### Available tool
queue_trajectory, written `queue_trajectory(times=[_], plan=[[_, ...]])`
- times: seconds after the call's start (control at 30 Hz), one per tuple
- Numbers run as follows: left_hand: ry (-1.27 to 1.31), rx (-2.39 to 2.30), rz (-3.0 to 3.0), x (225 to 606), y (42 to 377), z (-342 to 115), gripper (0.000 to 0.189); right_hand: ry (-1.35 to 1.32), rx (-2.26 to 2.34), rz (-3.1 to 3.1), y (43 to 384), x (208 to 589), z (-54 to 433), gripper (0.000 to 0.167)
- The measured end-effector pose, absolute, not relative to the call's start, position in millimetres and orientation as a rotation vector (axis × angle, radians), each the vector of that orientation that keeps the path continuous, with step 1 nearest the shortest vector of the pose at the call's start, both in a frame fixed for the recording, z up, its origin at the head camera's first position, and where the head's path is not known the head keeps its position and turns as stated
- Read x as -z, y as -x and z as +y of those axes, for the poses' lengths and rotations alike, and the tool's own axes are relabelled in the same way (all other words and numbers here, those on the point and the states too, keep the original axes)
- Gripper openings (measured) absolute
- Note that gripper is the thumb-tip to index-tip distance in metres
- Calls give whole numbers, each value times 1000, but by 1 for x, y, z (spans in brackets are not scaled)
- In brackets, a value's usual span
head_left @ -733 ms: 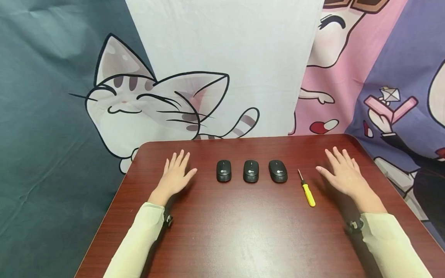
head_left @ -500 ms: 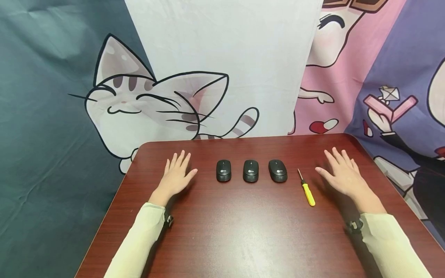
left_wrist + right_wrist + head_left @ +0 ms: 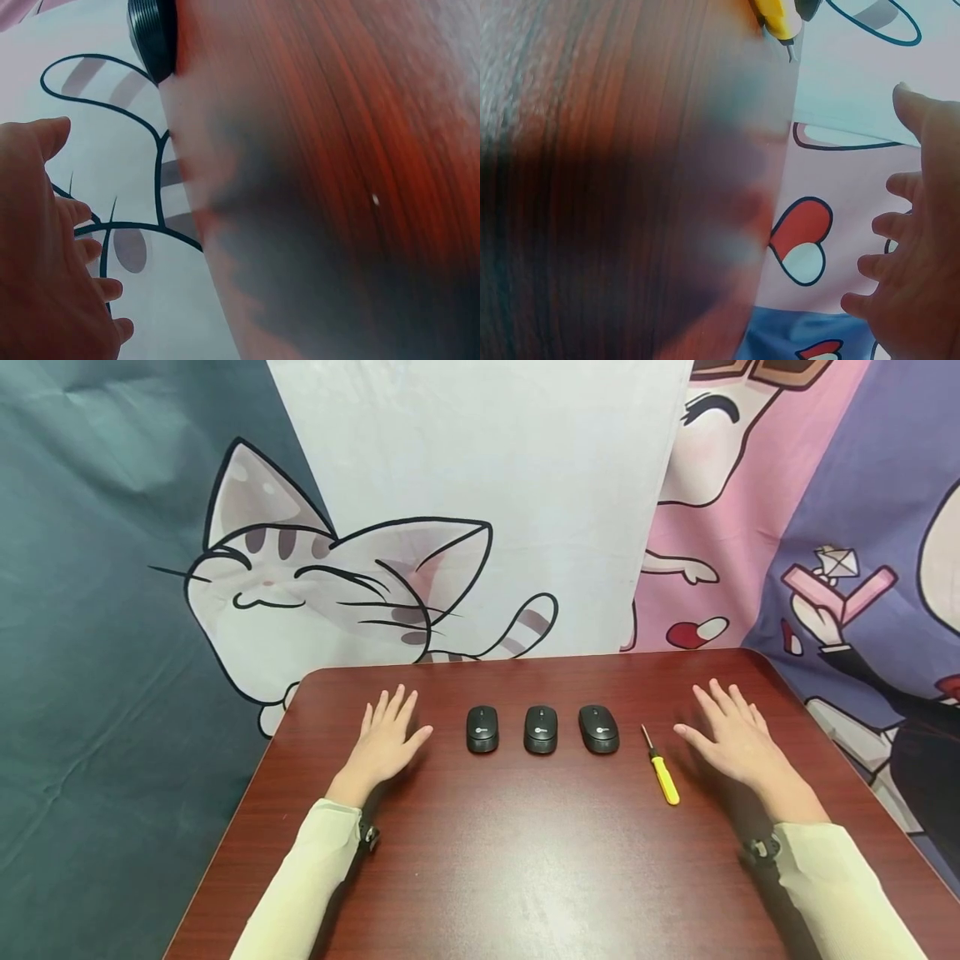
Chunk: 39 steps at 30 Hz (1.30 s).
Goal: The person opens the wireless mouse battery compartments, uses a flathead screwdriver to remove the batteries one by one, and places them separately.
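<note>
Three black computer mice stand in a row near the table's far side: a left mouse [image 3: 482, 729], a middle mouse [image 3: 541, 729] and a right mouse [image 3: 598, 729]. Right of them lies a screwdriver [image 3: 661, 768] with a yellow handle, its metal tip toward the far edge. My left hand [image 3: 381, 745] is spread, left of the mice, holding nothing. My right hand [image 3: 733, 739] is likewise spread, just right of the screwdriver and apart from it. In the left wrist view, part of a mouse [image 3: 153, 34] shows at the top; in the right wrist view, the screwdriver [image 3: 780, 19] shows at the top.
The dark red-brown wooden table [image 3: 525, 860] has rounded far corners. Behind it hangs a printed cloth backdrop [image 3: 487, 460] with a cartoon cat and other figures. Each wrist wears a dark strap device, the left one [image 3: 370, 837] and the right one [image 3: 763, 849].
My left hand has shifted slightly to the right and my right hand slightly to the left. The mice and the screwdriver have stayed in place on the table.
</note>
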<state>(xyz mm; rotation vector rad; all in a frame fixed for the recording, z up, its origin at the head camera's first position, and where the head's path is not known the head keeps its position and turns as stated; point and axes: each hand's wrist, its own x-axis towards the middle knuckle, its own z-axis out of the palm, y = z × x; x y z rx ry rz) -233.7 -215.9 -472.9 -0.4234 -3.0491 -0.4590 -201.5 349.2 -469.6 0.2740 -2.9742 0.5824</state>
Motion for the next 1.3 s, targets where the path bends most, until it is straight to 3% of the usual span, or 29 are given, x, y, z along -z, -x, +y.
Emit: queue_trajectory(times=[1.3], plan=[[563,473,-2984,478,230,-158,79,-440,-585,-2946,199,476,313,88]])
